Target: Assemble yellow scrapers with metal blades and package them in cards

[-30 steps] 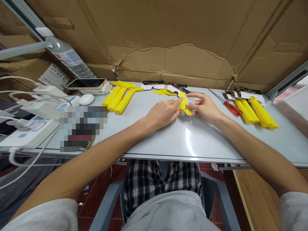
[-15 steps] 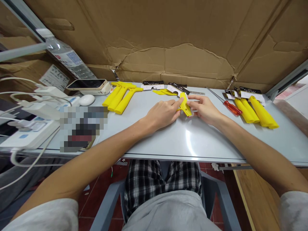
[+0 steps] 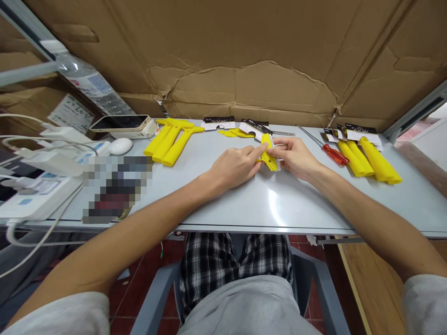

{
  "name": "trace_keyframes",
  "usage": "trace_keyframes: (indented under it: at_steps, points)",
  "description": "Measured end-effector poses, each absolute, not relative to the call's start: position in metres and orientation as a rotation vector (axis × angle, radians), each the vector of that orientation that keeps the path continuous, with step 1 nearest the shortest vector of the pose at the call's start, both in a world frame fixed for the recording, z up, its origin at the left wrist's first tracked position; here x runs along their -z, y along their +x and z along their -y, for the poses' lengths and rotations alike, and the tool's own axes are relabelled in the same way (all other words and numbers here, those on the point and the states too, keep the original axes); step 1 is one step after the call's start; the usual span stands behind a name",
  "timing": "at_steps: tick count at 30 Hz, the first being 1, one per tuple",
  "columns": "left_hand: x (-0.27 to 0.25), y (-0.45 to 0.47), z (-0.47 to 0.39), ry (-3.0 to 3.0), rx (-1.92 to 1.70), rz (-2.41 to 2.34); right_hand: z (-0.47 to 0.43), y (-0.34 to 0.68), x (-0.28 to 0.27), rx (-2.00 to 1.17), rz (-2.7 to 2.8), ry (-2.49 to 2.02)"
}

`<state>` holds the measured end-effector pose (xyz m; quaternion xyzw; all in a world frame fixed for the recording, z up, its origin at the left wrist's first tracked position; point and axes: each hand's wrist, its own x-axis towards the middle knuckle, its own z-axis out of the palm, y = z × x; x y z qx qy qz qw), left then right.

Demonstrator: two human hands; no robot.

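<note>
Grip barely changed (so the work seems mid-step): the left hand (image 3: 232, 166) pinches a yellow, T-shaped plastic tool (image 3: 270, 163) between both hands. The right hand (image 3: 295, 157) pinches its pale-edged side.

Both arms (image 3: 167, 209) stretched forward, angled inward; hands (image 3: 233, 167) (image 3: 296, 157) close together, fingers (image 3: 259, 150) bent
</note>
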<state>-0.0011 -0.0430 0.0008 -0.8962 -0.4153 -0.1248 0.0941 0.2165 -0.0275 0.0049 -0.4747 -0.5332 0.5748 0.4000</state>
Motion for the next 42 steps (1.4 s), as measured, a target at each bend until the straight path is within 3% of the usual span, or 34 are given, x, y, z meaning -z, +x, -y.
trace_keyframes:
  at_steps: [9,18,42]
  points:
    - [0.003,-0.005,0.037,-2.684,0.465,1.231,0.027,0.218,-0.005,-1.441,1.367,-1.204]
    - [-0.007,-0.001,0.041,-2.641,0.302,1.347,0.023,0.217,-0.002,-1.493,1.333,-1.205]
    - [0.002,-0.009,0.035,-2.648,0.487,1.257,0.027,0.216,-0.005,-1.529,1.364,-1.186]
